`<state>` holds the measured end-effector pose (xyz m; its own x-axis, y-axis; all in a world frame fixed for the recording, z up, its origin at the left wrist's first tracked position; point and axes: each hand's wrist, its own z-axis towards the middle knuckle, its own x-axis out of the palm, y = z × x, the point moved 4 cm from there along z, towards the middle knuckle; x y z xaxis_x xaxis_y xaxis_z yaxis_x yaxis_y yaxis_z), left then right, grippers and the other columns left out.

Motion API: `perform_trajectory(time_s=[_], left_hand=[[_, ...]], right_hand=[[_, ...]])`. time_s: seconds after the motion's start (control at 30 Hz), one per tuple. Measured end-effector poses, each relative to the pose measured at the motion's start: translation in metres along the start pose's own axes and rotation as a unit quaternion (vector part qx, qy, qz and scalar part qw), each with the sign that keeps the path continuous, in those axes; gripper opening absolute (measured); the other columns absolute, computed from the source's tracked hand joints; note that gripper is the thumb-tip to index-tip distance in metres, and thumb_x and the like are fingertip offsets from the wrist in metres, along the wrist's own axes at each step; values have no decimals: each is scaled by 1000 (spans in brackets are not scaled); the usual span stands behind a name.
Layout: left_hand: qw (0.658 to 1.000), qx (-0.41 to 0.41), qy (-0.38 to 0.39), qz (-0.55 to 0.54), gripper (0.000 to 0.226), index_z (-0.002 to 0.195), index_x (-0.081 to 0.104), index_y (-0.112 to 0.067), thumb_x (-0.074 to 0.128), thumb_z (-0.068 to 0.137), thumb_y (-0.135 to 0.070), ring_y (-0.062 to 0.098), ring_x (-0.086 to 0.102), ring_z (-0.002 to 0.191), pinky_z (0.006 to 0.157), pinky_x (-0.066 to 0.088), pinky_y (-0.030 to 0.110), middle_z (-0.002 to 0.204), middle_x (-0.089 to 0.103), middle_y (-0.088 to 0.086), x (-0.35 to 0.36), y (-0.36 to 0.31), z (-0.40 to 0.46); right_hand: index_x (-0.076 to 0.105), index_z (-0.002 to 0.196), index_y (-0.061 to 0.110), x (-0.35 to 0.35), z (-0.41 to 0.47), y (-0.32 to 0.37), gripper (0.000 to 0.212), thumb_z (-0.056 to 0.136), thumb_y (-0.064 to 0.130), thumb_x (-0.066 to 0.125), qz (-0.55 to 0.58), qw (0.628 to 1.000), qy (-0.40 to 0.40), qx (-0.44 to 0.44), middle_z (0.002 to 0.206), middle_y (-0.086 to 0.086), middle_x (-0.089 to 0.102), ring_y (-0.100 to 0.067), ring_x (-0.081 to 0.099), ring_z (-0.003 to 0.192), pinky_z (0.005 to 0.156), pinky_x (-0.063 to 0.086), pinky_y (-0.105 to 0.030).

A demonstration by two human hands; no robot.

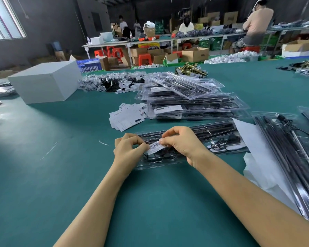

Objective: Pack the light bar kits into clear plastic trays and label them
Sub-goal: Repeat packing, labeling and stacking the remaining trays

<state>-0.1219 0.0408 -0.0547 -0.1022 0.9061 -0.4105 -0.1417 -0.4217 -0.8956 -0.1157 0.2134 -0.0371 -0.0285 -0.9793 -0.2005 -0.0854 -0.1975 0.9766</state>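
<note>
tray (pixel 219 138) with its light bars lay crosswise at twelve o'clock on the bench (pixel 61 175). both hands, left (pixel 128 148) and right (pixel 182 141), had fingers pinched on a barcode label (pixel 156 146) above it, apparently to stick it square.

1. Clear plastic tray (pixel 219 138) lies flat near the table's front edge, long side running left to right, with black light bars (pixel 216 128) along its far side and coiled black cables (pixel 225 143) in front.
2. White barcode label (pixel 154 147) sits over the tray's left end, pinched at both ends.
3. Stack of packed trays (pixel 194 106) just behind it, toward the table's middle.
</note>
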Motion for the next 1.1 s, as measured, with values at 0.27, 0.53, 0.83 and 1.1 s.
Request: perform_trajectory(time_s=[0.27,0.53,0.83,1.1], left_hand=[[997,-31,8,-67,18,53,65,-12,59,62,-26,27,46,115,96,37,41,87,57,-16,-4,0,1],[998,-25,30,-45,24,68,64,3,62,84,-14,5,35,110,93,32,31,99,56,-19,0,4,3],[998,-19,62,6,15,71,67,0,63,84,-6,8,28,114,76,24,-1,112,52,-11,-1,2,2],[997,-2,70,40,15,74,68,1,64,85,-9,10,27,117,90,20,23,112,50,-12,2,4,5]], right_hand=[[70,72,20,2,-2,2,12,77,12,78,-72,996,31,-33,70,6,68,-6,60,69,69,45,-21],[67,78,18,2,-1,5,9,86,20,69,-129,989,79,-7,74,3,63,-8,49,63,52,37,-18],[65,67,22,6,2,0,18,86,21,66,-204,977,64,-20,74,4,64,-9,55,70,70,46,-28],[63,61,23,5,3,1,25,86,22,65,-249,966,57,-25,70,8,63,-11,56,70,66,45,-28]])
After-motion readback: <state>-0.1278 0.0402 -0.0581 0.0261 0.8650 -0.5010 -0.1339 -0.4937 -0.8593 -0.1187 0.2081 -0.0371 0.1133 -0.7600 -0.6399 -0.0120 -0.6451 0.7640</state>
